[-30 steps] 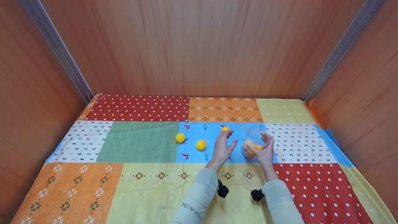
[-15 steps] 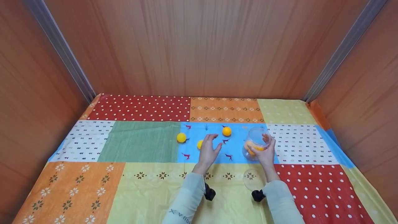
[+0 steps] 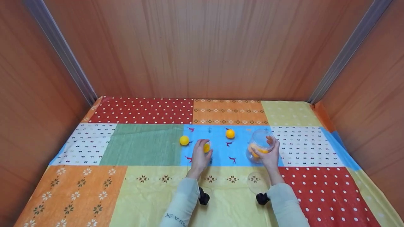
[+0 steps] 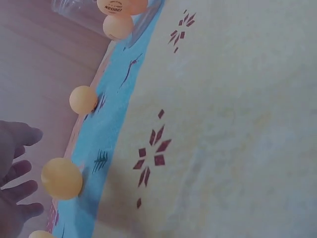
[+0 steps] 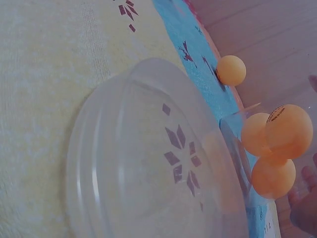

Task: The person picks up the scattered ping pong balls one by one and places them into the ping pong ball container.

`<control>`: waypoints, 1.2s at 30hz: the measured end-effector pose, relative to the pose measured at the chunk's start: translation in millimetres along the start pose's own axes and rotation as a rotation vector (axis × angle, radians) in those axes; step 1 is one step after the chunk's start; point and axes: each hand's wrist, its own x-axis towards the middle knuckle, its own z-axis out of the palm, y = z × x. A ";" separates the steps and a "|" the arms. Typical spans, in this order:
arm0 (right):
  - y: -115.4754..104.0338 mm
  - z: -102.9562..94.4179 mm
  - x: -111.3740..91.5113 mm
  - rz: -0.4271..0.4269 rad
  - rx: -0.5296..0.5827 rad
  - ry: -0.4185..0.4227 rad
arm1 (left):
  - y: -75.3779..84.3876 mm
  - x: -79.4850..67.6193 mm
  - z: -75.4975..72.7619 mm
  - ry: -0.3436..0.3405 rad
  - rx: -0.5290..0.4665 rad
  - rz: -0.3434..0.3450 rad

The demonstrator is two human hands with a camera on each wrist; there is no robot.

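Note:
My right hand [image 3: 270, 159] grips a clear plastic jar [image 3: 261, 135] from its right side. Several orange ping-pong balls [image 5: 290, 131] lie inside the jar, which stands on the blue patch. Around a yellow-orange ping-pong ball [image 3: 206, 148] is my left hand [image 3: 199, 157], its fingers extended on the far side and thumb on the near side. In the left wrist view a gap shows between the fingers and that ball [image 4: 62, 178]. Two more loose balls rest nearby, a left ball [image 3: 184, 140] and a right ball [image 3: 230, 134].
A clear round lid [image 3: 257, 183] lies on the yellow patch in front of the jar, near the right wrist. The patchwork tablecloth [image 3: 145, 145] covers the table. Wooden panels [image 3: 208, 50] enclose it at the back and both sides.
My left hand has moved left, away from the right loose ball, and come down around the middle one. The right hand and the jar have stayed in place.

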 end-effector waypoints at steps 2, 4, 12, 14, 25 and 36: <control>0.2 -0.5 -0.4 -0.001 0.003 -0.002 | -4.0 0.2 -0.1 -0.002 -0.002 -0.002; 0.3 -0.8 -0.7 -0.004 0.011 -0.003 | -6.9 0.4 0.0 -0.001 -0.005 -0.002; 1.2 1.1 -1.1 -0.030 0.016 0.018 | -12.8 3.1 1.9 0.005 0.030 0.019; 1.5 1.3 -1.2 -0.038 0.019 0.020 | -13.8 4.2 2.6 0.006 0.038 0.014; 2.2 0.1 -2.5 -0.015 0.037 -0.004 | -20.2 7.4 5.6 0.019 0.006 0.050; 1.4 0.3 -1.6 -0.017 0.035 -0.004 | -16.3 7.7 8.1 -0.002 -0.055 0.046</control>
